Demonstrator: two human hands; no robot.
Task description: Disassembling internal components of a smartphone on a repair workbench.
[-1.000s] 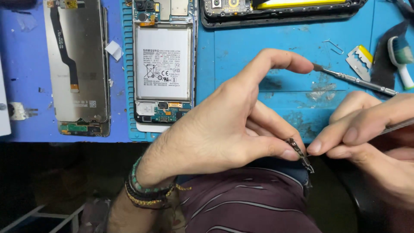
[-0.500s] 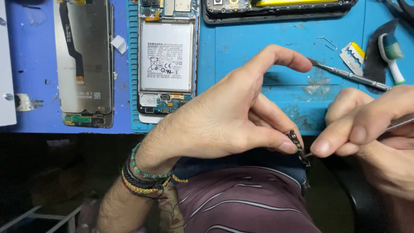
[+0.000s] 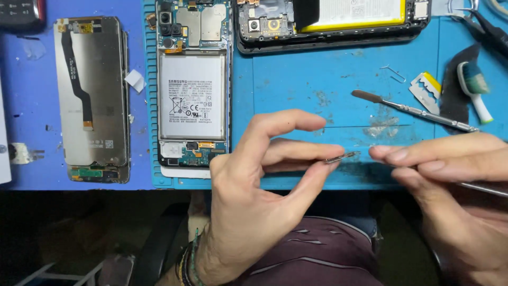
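Observation:
My left hand [image 3: 264, 185] pinches a small thin metal part [image 3: 343, 157] between thumb and middle finger, with the index finger raised above it. My right hand [image 3: 450, 180] comes in from the right, fingertips just short of the part's tip, and grips a slim metal tool [image 3: 484, 188] whose shaft runs off to the right. Both hands hover over the near edge of the blue work mat [image 3: 317, 85]. An opened phone [image 3: 191, 85] with a white battery lies on the mat to the upper left of my left hand.
A detached screen panel [image 3: 92, 100] lies face down at the left. A second opened phone [image 3: 333, 18] with a yellow-edged battery sits at the top. A metal spudger [image 3: 418, 111], a razor blade [image 3: 425, 86], a toothbrush [image 3: 475, 87] and a bent pin [image 3: 392, 72] lie at the right.
Both hands have risen over the mat's edge. The small part, held upright before, now lies nearly level in my left fingers, and my right fingertips have drawn slightly away from it.

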